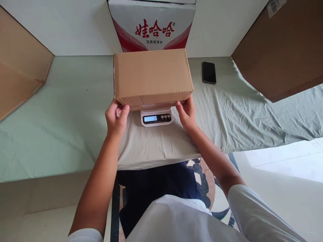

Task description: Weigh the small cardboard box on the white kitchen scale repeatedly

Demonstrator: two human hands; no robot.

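A brown cardboard box (pixel 152 75) is held level over a small white digital scale (pixel 156 123), hiding most of its platform. My left hand (pixel 117 116) grips the near left corner, thumb on the front side and fingers tucked beneath. At the near right corner my right hand (pixel 186 111) holds the box in the same way. The scale's lit display seems to read 0. Whether the box's underside touches the platform I cannot tell.
Behind stands a white and red carton (pixel 153 20) against the white wall. A black phone (pixel 209 72) lies to the right on the green cloth (pixel 75 111). Large cardboard pieces rise at the left (pixel 22 64) and right (pixel 285 50). The table's front edge is near my body.
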